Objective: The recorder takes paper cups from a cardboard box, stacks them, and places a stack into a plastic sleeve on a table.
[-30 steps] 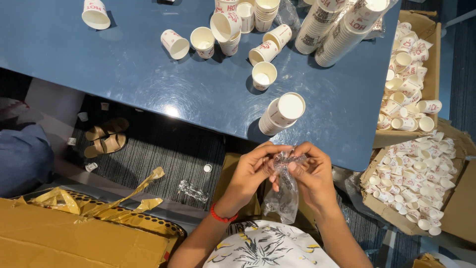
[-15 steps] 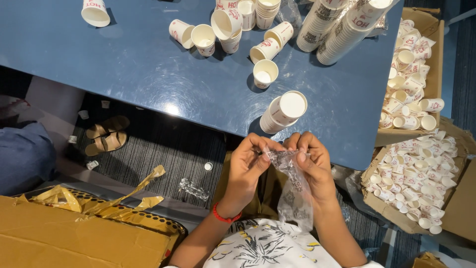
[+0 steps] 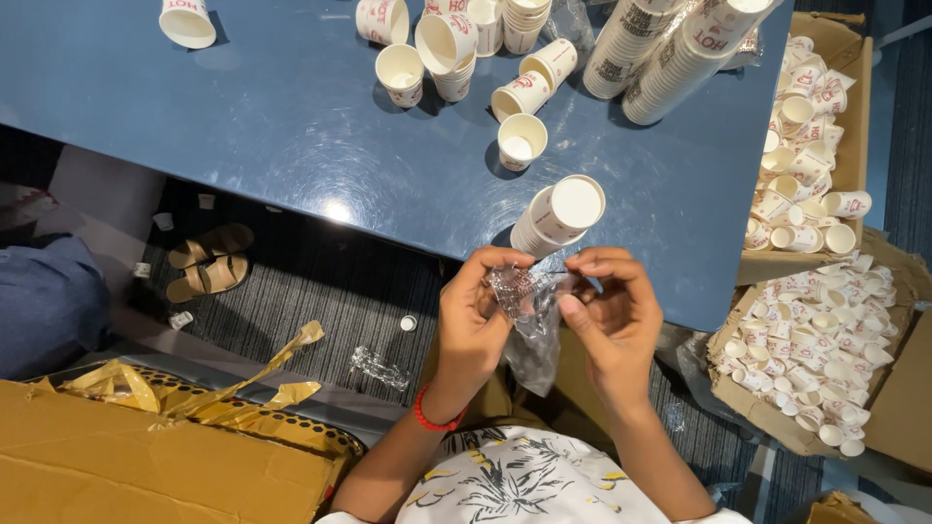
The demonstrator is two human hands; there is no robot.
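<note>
As I look down from the head camera, I see both hands raised together just in front of the near edge of a blue table (image 3: pixel 291 116). The left hand (image 3: pixel 476 315) and the right hand (image 3: pixel 607 315) are close to each other, and each pinches the top of a crumpled clear plastic bag (image 3: pixel 529 320) between thumb and fingertips. The bag hangs down between the two wrists, its lower part loose and see-through. A red bracelet (image 3: pixel 434 419) circles the left wrist.

Just beyond the hands, a short stack of white paper cups (image 3: pixel 558 213) lies on its side on the table, its open mouth facing me. Further back stand and lie more single paper cups (image 3: pixel 519 139), white with red print, some upright and some tipped over. At the far right of the table, long stacked sleeves of cups (image 3: pixel 670 58) lie slanted.

To the right of the table, two open cardboard boxes (image 3: pixel 854 146) hold heaps of loose cups, one box beyond the other. On the floor to the left, under the table's edge, I see a pair of tan sandals (image 3: pixel 207 260) on a dark striped carpet. Nearer to me on the left is a flat brown carton (image 3: pixel 146 466) with torn gold tape (image 3: pixel 184 383) curling off its top. At the bottom of the view is the person's white shirt with a leaf pattern (image 3: pixel 524 480).
</note>
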